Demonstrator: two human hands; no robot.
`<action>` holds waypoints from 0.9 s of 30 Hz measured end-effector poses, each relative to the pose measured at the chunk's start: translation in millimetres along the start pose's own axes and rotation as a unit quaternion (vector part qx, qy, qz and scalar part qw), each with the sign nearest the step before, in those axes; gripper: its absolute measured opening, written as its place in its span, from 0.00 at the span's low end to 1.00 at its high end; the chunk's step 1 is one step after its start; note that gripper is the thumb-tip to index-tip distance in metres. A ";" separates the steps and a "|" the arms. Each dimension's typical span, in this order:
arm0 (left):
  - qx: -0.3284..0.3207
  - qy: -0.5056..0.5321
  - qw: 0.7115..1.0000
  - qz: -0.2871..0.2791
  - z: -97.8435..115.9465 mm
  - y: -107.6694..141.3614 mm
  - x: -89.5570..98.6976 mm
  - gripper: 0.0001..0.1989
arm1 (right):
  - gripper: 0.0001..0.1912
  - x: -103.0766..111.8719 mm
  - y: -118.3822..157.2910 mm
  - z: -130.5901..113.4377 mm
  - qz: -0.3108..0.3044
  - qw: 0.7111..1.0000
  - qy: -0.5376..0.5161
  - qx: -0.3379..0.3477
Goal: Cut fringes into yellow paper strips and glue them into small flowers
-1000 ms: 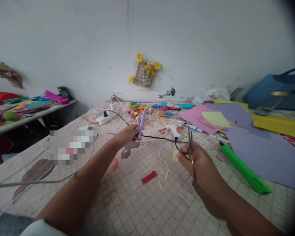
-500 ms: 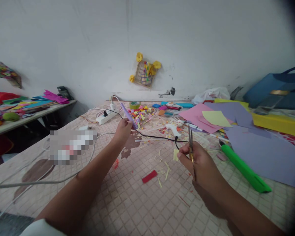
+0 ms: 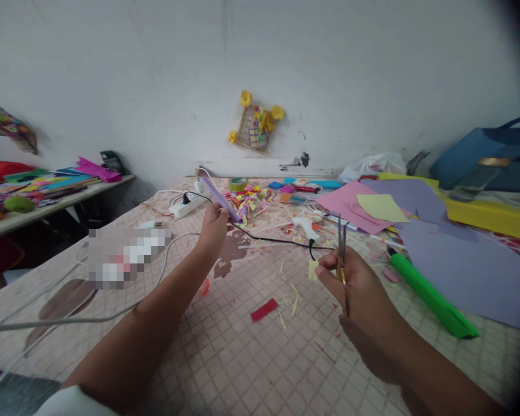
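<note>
My left hand [image 3: 214, 226] is closed on a thin purple piece of paper [image 3: 220, 199], tilted above the table beside a heap of colourful paper scraps [image 3: 250, 202]. In my right hand [image 3: 355, 283] is a pair of scissors [image 3: 342, 248] with gold handles, its blades pointing up and slightly apart. Close to that hand's fingertips is a small pale yellow paper piece [image 3: 313, 270]; whether they touch I cannot tell. A white glue gun [image 3: 306, 227] lies beyond my right hand, its black cord running left across the table.
Purple paper sheets [image 3: 468, 271], pink paper [image 3: 340, 202] and a green paper roll [image 3: 431, 296] lie on the right. A power strip [image 3: 188, 206] and loose white cables [image 3: 164, 263] are on the left. A red paper strip [image 3: 264, 310] lies in front.
My left hand has shifted slightly left with the purple paper. My right hand has turned a little, moving the scissors slightly right.
</note>
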State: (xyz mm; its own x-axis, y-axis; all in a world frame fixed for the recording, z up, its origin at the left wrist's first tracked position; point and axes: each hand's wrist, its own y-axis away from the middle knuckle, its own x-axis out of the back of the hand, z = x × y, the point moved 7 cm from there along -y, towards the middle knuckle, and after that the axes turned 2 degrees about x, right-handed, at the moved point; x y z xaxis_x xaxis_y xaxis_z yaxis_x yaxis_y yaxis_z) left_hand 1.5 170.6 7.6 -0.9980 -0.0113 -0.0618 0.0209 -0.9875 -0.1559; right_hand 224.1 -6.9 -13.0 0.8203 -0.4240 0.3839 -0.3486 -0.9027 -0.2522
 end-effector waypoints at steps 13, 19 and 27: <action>0.105 0.008 0.921 -0.375 -25.0 91.4 -82.2 0.06 | 0.11 -32.5 4.0 12.5 -0.104 0.979 -0.172 -0.037; 0.121 0.037 0.893 -0.433 -22.0 114.5 -90.3 0.10 | 0.11 -35.6 7.3 10.7 -0.117 0.979 -0.159 -0.055; 0.156 0.081 0.882 -0.437 -30.7 115.3 -92.5 0.14 | 0.11 -36.1 5.6 11.9 -0.128 0.980 -0.143 -0.046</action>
State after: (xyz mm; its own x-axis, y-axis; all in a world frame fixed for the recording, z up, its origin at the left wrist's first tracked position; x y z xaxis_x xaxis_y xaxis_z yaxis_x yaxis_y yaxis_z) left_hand 98.1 62.6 -35.0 -0.6022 0.7737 -0.1967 -0.7953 -0.6028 0.0637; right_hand 198.0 4.2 -38.8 0.9752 -0.1563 0.1566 -0.1428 -0.9853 -0.0941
